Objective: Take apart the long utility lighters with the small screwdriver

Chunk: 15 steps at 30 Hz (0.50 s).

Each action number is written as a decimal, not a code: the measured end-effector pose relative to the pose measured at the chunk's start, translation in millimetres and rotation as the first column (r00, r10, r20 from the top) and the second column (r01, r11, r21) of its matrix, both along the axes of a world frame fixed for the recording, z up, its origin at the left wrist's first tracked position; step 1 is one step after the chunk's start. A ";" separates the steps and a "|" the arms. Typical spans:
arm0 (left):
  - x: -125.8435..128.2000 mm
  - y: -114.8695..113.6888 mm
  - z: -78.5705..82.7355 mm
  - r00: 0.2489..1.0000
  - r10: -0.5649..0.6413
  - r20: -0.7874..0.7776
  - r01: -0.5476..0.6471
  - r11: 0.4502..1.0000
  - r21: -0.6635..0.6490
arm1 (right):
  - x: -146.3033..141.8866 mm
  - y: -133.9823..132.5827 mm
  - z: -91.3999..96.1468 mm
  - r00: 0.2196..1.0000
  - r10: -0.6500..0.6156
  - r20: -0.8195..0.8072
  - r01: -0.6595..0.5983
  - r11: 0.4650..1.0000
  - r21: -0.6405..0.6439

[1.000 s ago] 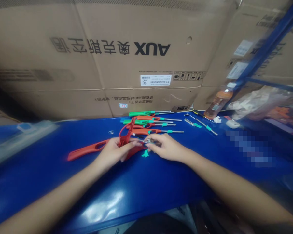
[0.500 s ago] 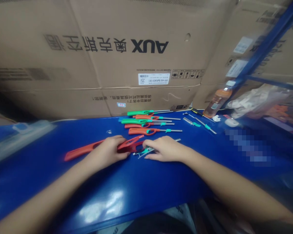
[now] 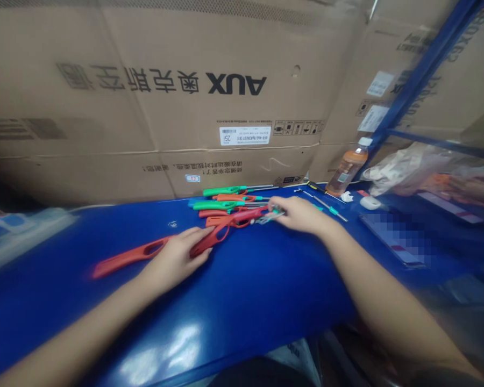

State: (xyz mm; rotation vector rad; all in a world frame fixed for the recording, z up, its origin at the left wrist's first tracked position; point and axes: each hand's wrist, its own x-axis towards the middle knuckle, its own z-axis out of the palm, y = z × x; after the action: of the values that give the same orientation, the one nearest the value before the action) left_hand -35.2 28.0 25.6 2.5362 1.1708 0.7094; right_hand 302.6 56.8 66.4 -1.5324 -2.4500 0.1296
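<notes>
Since half a second ago my right hand (image 3: 300, 214) has travelled away from me and to the right, from the middle of the bench to the edge of the stock pile. The red lighter body (image 3: 226, 230) has swung with it and now lies at a slant.

Head view, findings:

1. My left hand (image 3: 176, 259) lies low on the blue table (image 3: 246, 290), fingers nearly straight. The near end of the red lighter body sits between forefinger and thumb, lightly held.
2. Right hand: fingers curled, tips drawn together on the far end of that same body, where a teal and metal part shows. Blur keeps me from telling whether the grip is on the part or on the shell.
3. The red lighter body rests on the table between the two hands, its far end touching the pile of lighters (image 3: 226, 198), green and red, near the cardboard box (image 3: 165, 123).
4. A second red shell (image 3: 125, 259) lies flat to the left of the left hand, passing under the wrist.
5. Metal rods (image 3: 331, 207) with teal collars lie just beyond the right hand; a bottle (image 3: 347, 171) stands behind them, a plastic bag (image 3: 403, 169) to its right.
</notes>
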 end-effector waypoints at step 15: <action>2.6 6.5 -7.1 0.999 -0.031 -0.027 0.032 0.999 0.022 | 80.6 38.9 -16.2 0.783 -0.602 -0.156 0.614 0.789 0.039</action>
State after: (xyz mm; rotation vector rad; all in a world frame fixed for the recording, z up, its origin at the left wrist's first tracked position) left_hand -32.6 34.5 18.5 2.5846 1.1346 0.6870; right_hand 383.2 95.7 50.2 -2.1064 -1.7145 0.0017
